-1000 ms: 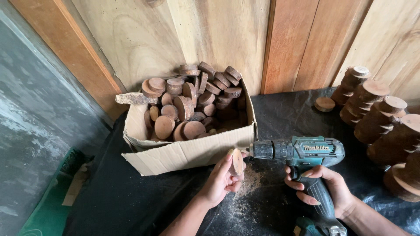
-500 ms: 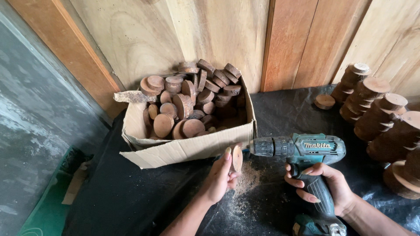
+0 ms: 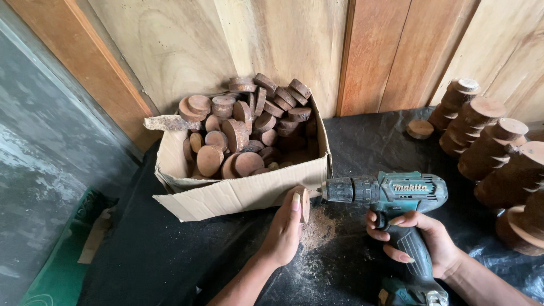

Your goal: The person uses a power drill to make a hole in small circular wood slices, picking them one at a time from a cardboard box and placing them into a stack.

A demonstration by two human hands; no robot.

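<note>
A wall of upright wooden planks [image 3: 272, 51] closes off the back, and the black sheet [image 3: 362, 141] over the work surface runs right up to it. On that sheet the open cardboard box [image 3: 238, 192] sits against the wall, heaped with round brown wooden discs [image 3: 243, 130]; its front flap hangs forward toward the hands. Along the right edge lie rows of stacked discs [image 3: 487, 141], with one loose disc [image 3: 420, 128] near the wall. Open sheet shows between the box and those rows, and more in front of the box to the left.

The teal cordless drill [image 3: 391, 195] lies level, its chuck pointing left. The right hand [image 3: 419, 238] is wrapped tight round its grip. The left hand [image 3: 286, 226] pinches a single wooden disc [image 3: 305, 203] on edge, fingers closed behind it, thumb in front, just at the box's front corner. The drill's tip meets the disc's face. Pale sawdust [image 3: 320, 229] lies beneath.
</note>
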